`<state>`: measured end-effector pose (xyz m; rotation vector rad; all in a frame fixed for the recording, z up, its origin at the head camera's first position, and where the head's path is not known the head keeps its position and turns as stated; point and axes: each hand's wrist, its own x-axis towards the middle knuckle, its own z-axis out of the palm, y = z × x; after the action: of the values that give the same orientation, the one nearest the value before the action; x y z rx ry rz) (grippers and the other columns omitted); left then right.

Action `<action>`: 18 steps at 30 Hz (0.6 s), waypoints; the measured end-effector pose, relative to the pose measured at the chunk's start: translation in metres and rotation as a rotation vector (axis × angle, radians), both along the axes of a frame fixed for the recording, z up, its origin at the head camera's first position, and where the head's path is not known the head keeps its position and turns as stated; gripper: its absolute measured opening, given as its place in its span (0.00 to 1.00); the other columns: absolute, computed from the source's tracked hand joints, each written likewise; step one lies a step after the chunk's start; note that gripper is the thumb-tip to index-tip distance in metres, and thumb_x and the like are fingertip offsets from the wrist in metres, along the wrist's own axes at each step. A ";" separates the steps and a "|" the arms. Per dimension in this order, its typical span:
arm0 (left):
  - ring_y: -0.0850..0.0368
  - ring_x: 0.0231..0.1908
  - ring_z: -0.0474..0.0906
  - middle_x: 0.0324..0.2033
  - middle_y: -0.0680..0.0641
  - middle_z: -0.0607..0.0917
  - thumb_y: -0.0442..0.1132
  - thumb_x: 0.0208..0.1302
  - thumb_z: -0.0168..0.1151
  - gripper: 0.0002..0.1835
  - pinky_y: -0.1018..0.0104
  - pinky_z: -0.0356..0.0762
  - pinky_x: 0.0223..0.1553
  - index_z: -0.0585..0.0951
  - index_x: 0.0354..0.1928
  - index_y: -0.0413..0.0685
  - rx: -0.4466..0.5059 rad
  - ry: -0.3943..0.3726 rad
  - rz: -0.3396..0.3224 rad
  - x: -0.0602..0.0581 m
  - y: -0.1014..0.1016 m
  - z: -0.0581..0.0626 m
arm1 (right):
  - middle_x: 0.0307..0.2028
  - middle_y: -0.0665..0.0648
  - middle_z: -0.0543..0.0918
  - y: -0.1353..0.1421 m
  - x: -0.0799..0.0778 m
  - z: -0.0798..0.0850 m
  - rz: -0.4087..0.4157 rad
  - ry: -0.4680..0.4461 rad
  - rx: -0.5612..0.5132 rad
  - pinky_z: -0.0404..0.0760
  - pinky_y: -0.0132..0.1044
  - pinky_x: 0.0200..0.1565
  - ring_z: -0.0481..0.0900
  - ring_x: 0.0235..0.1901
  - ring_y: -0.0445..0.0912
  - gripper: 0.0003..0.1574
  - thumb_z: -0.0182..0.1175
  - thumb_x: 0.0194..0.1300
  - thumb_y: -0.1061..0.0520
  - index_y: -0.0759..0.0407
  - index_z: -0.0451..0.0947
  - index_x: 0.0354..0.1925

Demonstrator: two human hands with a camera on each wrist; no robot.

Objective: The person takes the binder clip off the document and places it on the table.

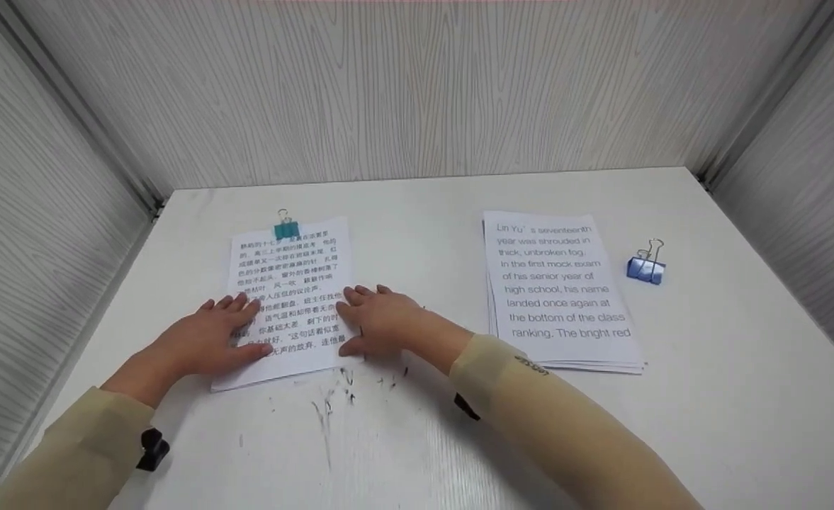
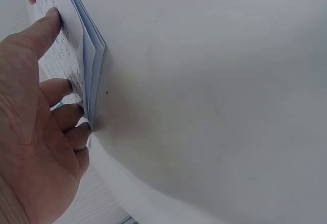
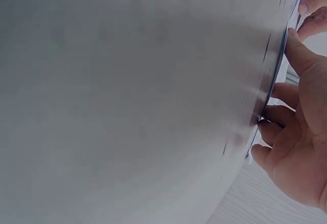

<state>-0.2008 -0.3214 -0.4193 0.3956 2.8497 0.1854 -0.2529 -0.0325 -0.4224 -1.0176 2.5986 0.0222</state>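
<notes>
One paper stack [image 1: 296, 312] lay between my left hand [image 1: 205, 336] and right hand [image 1: 386, 323], each touching a side, thumbs apart from fingers. A teal clip [image 1: 286, 230] gripped its top.

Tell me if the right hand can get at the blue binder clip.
Likely yes: only the flat English pages lie between the right hand, beside the clipped pages, and the blue clip.

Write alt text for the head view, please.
A person's hands touch both sides of a Chinese-text paper stack, a teal clip on its top edge; an English-text stack and blue clip lie to its right.
</notes>
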 end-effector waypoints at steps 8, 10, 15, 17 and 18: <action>0.29 0.69 0.51 0.70 0.32 0.60 0.73 0.60 0.51 0.50 0.34 0.52 0.66 0.61 0.73 0.42 -0.034 0.017 -0.025 0.000 0.019 0.001 | 0.76 0.50 0.49 0.020 0.003 0.002 0.015 0.022 -0.002 0.45 0.45 0.73 0.44 0.75 0.45 0.53 0.54 0.62 0.26 0.46 0.52 0.76; 0.29 0.69 0.51 0.70 0.32 0.60 0.73 0.60 0.51 0.50 0.34 0.53 0.65 0.62 0.73 0.43 -0.039 0.018 -0.027 0.000 0.025 0.001 | 0.76 0.51 0.49 0.026 0.003 0.003 0.023 0.025 0.002 0.45 0.46 0.73 0.44 0.75 0.45 0.53 0.54 0.62 0.26 0.46 0.52 0.76; 0.29 0.69 0.53 0.70 0.33 0.61 0.74 0.59 0.51 0.50 0.34 0.55 0.64 0.63 0.73 0.44 -0.051 0.031 -0.042 -0.002 0.041 0.000 | 0.76 0.52 0.50 0.043 0.003 0.005 0.046 0.028 0.009 0.45 0.47 0.72 0.45 0.75 0.46 0.53 0.55 0.62 0.26 0.48 0.54 0.76; 0.29 0.69 0.53 0.70 0.34 0.62 0.74 0.59 0.51 0.50 0.35 0.56 0.65 0.63 0.73 0.45 -0.054 0.035 -0.050 -0.002 0.047 0.000 | 0.76 0.53 0.51 0.049 0.003 0.006 0.055 0.028 0.000 0.45 0.47 0.72 0.45 0.75 0.47 0.54 0.55 0.62 0.26 0.50 0.55 0.75; 0.29 0.69 0.53 0.70 0.34 0.62 0.74 0.59 0.51 0.50 0.36 0.56 0.65 0.63 0.73 0.45 -0.053 0.038 -0.052 -0.002 0.050 0.000 | 0.76 0.53 0.51 0.053 0.003 0.006 0.060 0.028 -0.006 0.45 0.47 0.72 0.46 0.75 0.48 0.54 0.56 0.61 0.26 0.50 0.56 0.75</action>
<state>-0.2030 -0.2716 -0.4192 0.4668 2.8706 0.0927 -0.2498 0.0203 -0.4162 -1.1044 2.5946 0.0436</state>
